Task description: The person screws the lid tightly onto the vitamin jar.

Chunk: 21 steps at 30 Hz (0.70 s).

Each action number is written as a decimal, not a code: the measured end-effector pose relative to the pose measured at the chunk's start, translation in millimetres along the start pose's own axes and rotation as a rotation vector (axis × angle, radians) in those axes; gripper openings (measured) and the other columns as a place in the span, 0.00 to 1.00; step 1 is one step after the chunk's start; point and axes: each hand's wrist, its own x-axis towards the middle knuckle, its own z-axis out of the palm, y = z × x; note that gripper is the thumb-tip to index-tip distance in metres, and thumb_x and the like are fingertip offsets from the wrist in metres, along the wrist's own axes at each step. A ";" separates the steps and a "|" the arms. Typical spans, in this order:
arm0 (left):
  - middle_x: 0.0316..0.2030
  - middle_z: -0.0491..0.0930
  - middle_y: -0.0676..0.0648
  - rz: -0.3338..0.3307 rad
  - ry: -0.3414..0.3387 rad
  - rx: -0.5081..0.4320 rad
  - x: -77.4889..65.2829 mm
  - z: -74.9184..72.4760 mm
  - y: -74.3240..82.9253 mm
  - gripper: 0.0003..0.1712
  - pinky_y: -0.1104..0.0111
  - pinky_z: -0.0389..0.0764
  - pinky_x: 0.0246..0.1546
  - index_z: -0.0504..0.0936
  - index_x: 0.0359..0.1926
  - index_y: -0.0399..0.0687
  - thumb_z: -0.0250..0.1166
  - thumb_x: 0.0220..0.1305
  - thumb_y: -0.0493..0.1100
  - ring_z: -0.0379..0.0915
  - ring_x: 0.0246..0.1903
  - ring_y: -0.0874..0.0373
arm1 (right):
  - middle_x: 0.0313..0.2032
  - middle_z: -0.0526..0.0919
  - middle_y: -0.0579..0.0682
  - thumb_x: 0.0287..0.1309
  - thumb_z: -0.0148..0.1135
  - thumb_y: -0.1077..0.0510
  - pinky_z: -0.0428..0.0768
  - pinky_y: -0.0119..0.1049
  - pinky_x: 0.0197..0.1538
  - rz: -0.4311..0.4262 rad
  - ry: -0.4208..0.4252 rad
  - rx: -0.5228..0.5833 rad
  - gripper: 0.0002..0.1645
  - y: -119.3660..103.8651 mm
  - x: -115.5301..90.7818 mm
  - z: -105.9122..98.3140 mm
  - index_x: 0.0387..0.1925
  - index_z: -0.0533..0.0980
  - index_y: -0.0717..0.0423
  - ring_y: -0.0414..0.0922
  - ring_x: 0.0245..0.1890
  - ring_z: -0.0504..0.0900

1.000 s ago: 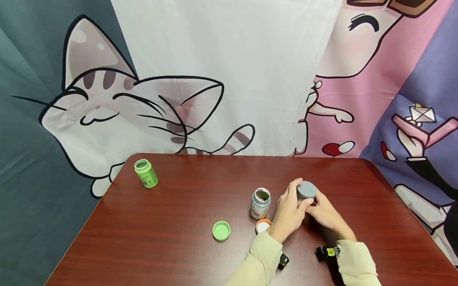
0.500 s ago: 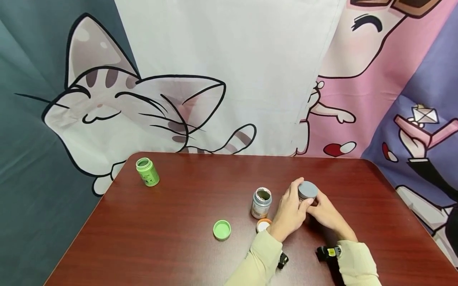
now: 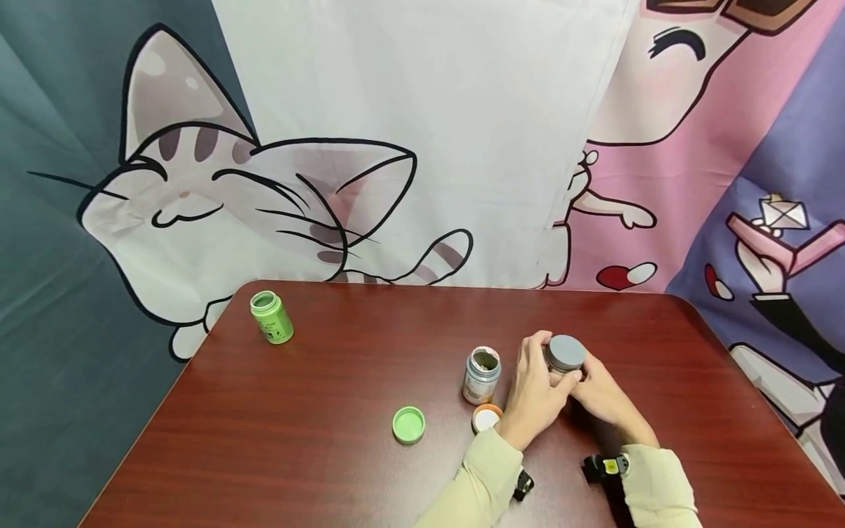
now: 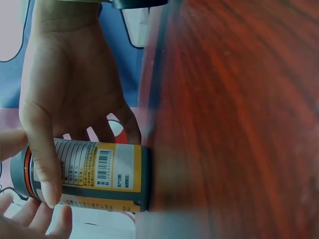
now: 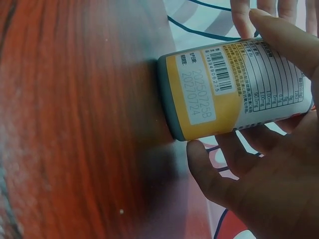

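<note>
Both hands are on a dark bottle (image 5: 202,94) with a yellow and white printed label and a grey lid (image 3: 566,352). It stands upright, its base right at the tabletop. My left hand (image 3: 536,392) curls round the left side, thumb across the front and fingers behind, close under the lid. From the right, my right hand (image 3: 610,400) grips the bottle, its thumb (image 4: 45,164) lying over the label. An uncapped grey bottle (image 3: 481,378) stands left of the left hand. An orange-rimmed lid (image 3: 487,418) with a white inside lies near the left wrist.
A green uncapped bottle (image 3: 271,319) stands at the far left of the brown table (image 3: 297,455). A green lid (image 3: 408,425) lies nearer the middle. Behind the table's back edge hangs a printed cartoon curtain (image 3: 422,88).
My left hand's fingers have shifted slightly back from the lid to the left, and its thumb has slid a little right. The right hand and bottle stay nearly in place.
</note>
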 end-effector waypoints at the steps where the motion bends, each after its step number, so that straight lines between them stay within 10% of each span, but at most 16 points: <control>1: 0.50 0.66 0.50 0.000 0.015 0.000 -0.2 0.9 0.0 0.39 0.74 0.68 0.50 0.58 0.60 0.49 0.70 0.51 0.46 0.66 0.50 0.62 | 0.47 0.76 0.51 0.53 0.63 0.60 0.71 0.24 0.46 -0.003 0.000 -0.004 0.30 0.2 0.1 0.0 0.57 0.65 0.62 0.32 0.43 0.75; 10: 0.47 0.67 0.50 0.003 0.117 0.005 -2.3 5.5 2.4 0.42 0.75 0.68 0.48 0.59 0.60 0.51 0.72 0.46 0.44 0.65 0.48 0.61 | 0.48 0.76 0.54 0.53 0.63 0.60 0.71 0.24 0.46 0.006 -0.002 -0.028 0.31 -5.0 0.6 0.8 0.57 0.66 0.63 0.30 0.44 0.73; 21: 0.47 0.71 0.49 0.019 0.083 -0.018 1.1 1.0 1.5 0.38 0.76 0.69 0.48 0.60 0.59 0.50 0.71 0.49 0.42 0.68 0.48 0.61 | 0.46 0.75 0.50 0.52 0.64 0.61 0.72 0.26 0.44 0.016 0.011 -0.019 0.30 0.3 0.4 1.0 0.56 0.66 0.62 0.32 0.43 0.74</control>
